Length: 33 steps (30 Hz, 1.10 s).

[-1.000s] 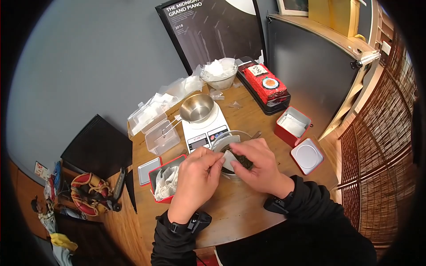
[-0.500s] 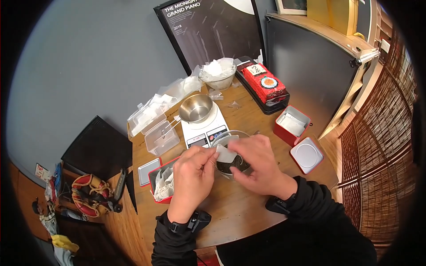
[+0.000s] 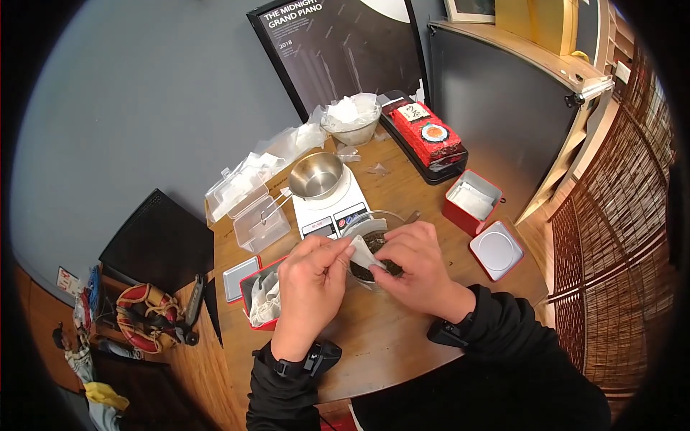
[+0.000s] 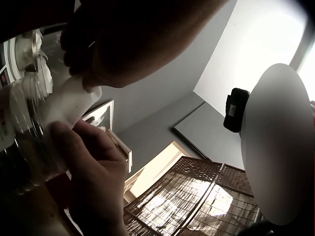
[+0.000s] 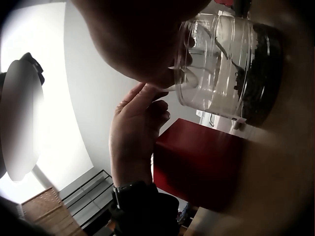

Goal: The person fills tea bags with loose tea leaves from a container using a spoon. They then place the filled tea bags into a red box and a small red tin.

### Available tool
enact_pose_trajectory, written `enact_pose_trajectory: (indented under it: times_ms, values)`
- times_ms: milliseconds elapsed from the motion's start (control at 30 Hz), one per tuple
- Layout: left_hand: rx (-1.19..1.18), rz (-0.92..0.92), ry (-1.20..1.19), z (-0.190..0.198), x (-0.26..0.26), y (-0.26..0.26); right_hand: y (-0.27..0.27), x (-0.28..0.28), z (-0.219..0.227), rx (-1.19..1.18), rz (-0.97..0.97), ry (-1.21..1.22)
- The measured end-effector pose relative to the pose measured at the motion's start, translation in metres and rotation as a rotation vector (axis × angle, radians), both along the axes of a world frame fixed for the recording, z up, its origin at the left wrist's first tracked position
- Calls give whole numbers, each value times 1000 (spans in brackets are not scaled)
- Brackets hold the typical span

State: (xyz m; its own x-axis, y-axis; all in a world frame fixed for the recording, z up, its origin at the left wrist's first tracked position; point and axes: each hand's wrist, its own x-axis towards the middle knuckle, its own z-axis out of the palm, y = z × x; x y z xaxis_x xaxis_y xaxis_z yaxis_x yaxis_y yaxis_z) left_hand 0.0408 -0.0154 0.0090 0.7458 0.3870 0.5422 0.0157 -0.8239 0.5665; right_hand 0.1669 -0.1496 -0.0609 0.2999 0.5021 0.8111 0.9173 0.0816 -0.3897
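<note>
Both hands work over a clear jar (image 5: pixel 206 98) that holds dark loose leaves (image 3: pixel 375 242). A small white tea bag (image 3: pixel 364 253) hangs slanted between them at the jar's mouth. The left hand (image 3: pixel 313 276) pinches its upper left corner between thumb and fingertips. On the other side, the right hand (image 3: pixel 420 266) pinches the bag's lower right part. In the left wrist view the bag (image 4: pixel 71 102) spans the gap between both hands, close to the jar's rim. The right hand's own fingertips are partly hidden in the right wrist view.
Behind the jar, a white kitchen scale (image 3: pixel 338 208) carries a metal pan (image 3: pixel 318 176). A red tin (image 3: pixel 269 325) with white pouches is at left, another red tin (image 3: pixel 463 215) and its lid (image 3: pixel 497 251) at right. A clear plastic box (image 3: pixel 262 224) stands beside the scale.
The right hand first lets go of the tea bag, its thumb and fingers spreading apart, then closes in and pinches it again. The left hand keeps its pinch, shifting slightly left.
</note>
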Motion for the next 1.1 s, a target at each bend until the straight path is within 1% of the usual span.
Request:
enact_pose_trajectory:
  times_ms: [133, 233, 300, 333, 400, 467, 533, 600, 633, 700, 833, 900, 1033, 1100]
  values:
    - [-6, 7, 22, 1, 0, 0, -1, 3, 3, 8, 57, 22]
    - [0, -7, 40, -1, 0, 0, 0, -3, 10, 26, 10, 14]
    - [-11, -11, 42, -1, -1, 1, 0, -4, 13, 62, 30, 92]
    - [-1, -17, 61, -1, -1, 1, -2, -4, 12, 61, 31, 93]
    - [9, -21, 80, -1, -1, 2, -4, 0, 6, 75, 93, 126]
    - [76, -47, 93, -1, -1, 2, -3, 3, 2, 73, 106, 115]
    - [96, -65, 101, -1, -1, 1, -3, 1, 4, 71, 117, 104]
    - [117, -81, 108, 0, -1, 1, -2, -7, 16, 57, 89, 215]
    - [123, -78, 102, 0, -1, 0, -2, -6, 14, 57, 89, 216]
    - [128, -75, 96, 1, -1, 0, -4, -1, 8, 108, 94, 120]
    - [127, -76, 105, 1, -1, 0, -4, 0, 4, 99, 131, 146]
    - [133, -82, 109, 1, -1, 0, -4, -4, 11, 93, 127, 269]
    - [124, -75, 95, 0, -1, 0, -3, -4, 10, 163, 91, 245]
    - [121, -76, 94, 0, -1, 1, -4, 2, 5, 82, 118, 55]
